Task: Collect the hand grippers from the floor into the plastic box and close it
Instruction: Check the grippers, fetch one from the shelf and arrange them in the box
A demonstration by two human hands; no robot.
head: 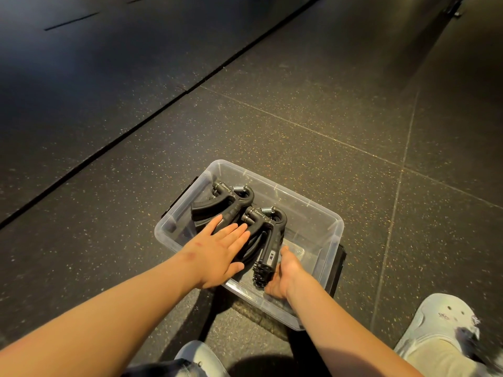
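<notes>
A clear plastic box sits open on the dark speckled floor in front of me. Black hand grippers with metal springs lie inside: one at the far left and another nearer the middle, with more stacked beneath. My left hand lies flat, fingers spread, on top of the grippers. My right hand reaches into the box's near side and cups the lower handle end of the middle hand gripper. A black lid edge shows under the box on its right side.
Dark rubber floor tiles with orange flecks surround the box. A black seam line runs diagonally across the floor at the left. My knees in light torn jeans are at the bottom right and bottom middle.
</notes>
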